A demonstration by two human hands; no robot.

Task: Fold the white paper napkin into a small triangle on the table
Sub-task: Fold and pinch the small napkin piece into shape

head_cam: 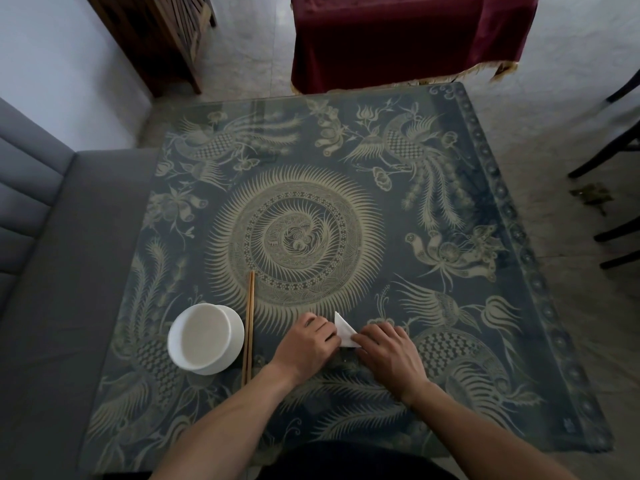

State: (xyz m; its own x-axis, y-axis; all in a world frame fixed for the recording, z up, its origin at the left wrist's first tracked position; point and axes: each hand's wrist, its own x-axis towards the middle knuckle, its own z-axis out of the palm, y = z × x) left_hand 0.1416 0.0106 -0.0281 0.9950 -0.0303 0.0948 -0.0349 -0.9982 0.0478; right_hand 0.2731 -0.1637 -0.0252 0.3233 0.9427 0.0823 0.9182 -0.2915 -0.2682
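Note:
The white paper napkin [344,328] lies on the patterned table [450,209] near its front edge, folded into a small triangle with one point toward the far side. My left hand [306,344] presses its left edge with curled fingers. On the napkin's lower right corner, the fingertips of my right hand [386,351] pinch it flat. Both hands hide part of the paper.
A white bowl [204,337] stands on a white plate to the left of my hands, with a pair of wooden chopsticks [249,323] lying beside it. A grey sofa [52,271] borders the table's left side. A dark red cloth-covered table [398,39] stands beyond the far edge.

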